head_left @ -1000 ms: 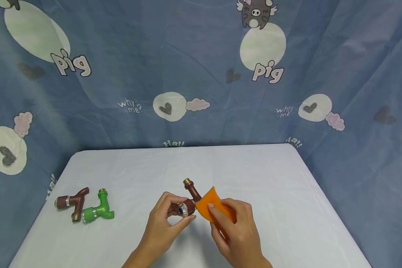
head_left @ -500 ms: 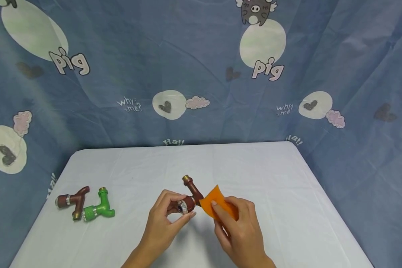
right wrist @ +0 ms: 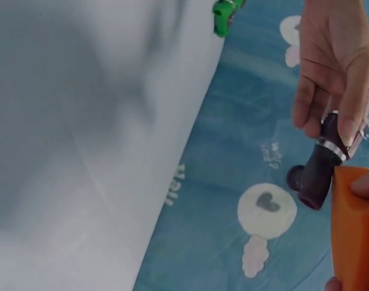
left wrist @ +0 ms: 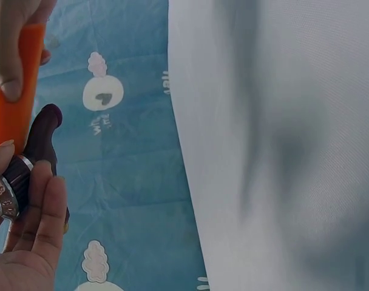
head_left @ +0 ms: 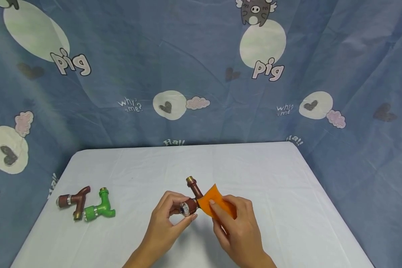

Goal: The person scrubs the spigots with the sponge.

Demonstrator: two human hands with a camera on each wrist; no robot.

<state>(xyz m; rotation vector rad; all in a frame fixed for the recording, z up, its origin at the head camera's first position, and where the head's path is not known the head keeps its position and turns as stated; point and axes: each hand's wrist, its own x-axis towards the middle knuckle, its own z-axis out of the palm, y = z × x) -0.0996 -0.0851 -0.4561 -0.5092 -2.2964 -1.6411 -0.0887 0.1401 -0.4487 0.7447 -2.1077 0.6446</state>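
My left hand [head_left: 165, 225] grips a brown plastic tap [head_left: 195, 189] by its ribbed knob, thumb below and fingers behind. The tap's brass-coloured threaded end points up and away, and its silver-rimmed knob cap faces me. My right hand [head_left: 239, 227] pinches an orange cloth [head_left: 217, 203] between thumb and fingers. One edge of the cloth lies against the tap's body, covering part of it. In the left wrist view the curved brown spout [left wrist: 45, 130] shows beside the orange cloth [left wrist: 17, 115]. The right wrist view has the cloth [right wrist: 351, 230] right at the tap's body [right wrist: 321, 173].
On the left of the white table [head_left: 137, 167] lie another brown tap [head_left: 77, 201] and a green tap [head_left: 102, 206], close together. A blue printed curtain [head_left: 194, 74] hangs behind the table and along its sides.
Both hands have stayed around the same spot with small shifts. The tap has tilted slightly, and the cloth moved a little right, then slightly back left along it.
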